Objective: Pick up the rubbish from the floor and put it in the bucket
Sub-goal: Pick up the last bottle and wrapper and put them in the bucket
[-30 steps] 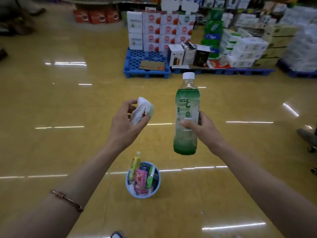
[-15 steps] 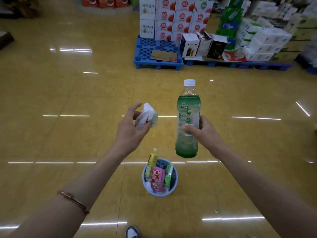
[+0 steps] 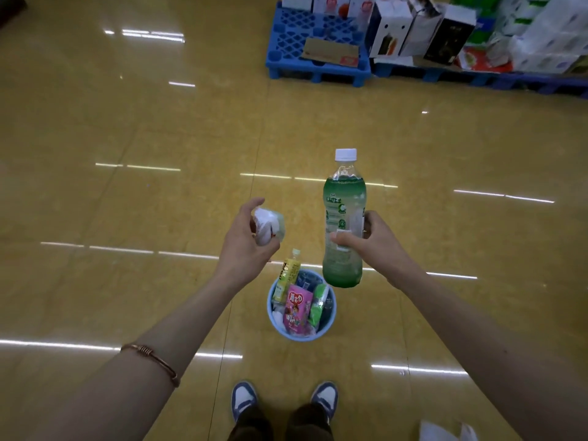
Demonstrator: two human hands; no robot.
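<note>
Bucket [image 3: 300, 337] sits below, between the 2 hands. Right grip [image 3: 372, 246] wraps the upright bottle [image 3: 343, 214], whose base looks nearer the rim. Left grip [image 3: 245, 249] pinches a crumpled wrapper [image 3: 265, 224].

A shop: far right, stacked product boxes [image 3: 389, 28] and wrapped multipacks [image 3: 547, 39] stand on blue pallets [image 3: 318, 63] on a wide, glossy yellow floor [image 3: 127, 202].
</note>
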